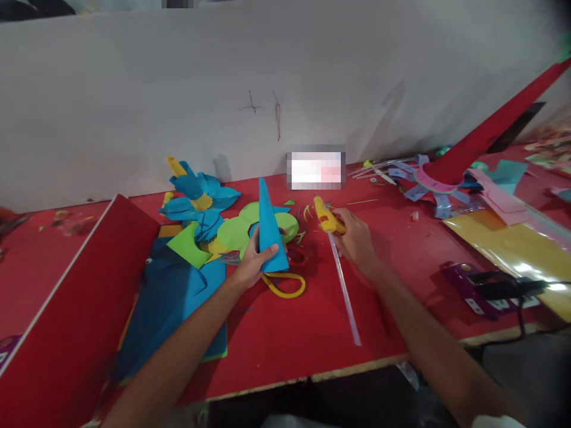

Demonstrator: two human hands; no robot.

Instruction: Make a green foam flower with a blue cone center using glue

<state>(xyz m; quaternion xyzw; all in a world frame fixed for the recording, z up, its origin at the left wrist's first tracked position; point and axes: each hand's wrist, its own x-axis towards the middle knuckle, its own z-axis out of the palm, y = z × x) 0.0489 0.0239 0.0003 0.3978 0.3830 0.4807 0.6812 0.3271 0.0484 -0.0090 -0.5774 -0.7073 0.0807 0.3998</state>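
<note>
My left hand [256, 258] is closed on a blue paper cone [270, 238], its tip pointing up and its thumb across the lower part. Directly behind the cone lies a green paper flower shape [234, 232]. A yellow glue gun [326, 217] is gripped in my right hand [354, 238], its nozzle pointing up and away. From the gun a long clear glue stick [343, 288] slants down toward the table's front edge. Just below the cone lie yellow scissor handles [285, 294]; a red handle [298, 255] shows beside them.
Blue paper sheets [178, 297] lie at left beside a red upright divider [89, 297]. A blue paper flower [200, 199] stands behind. At right are a red cone [495, 128], gold sheet [513, 249] and purple box [477, 291] near a black cord.
</note>
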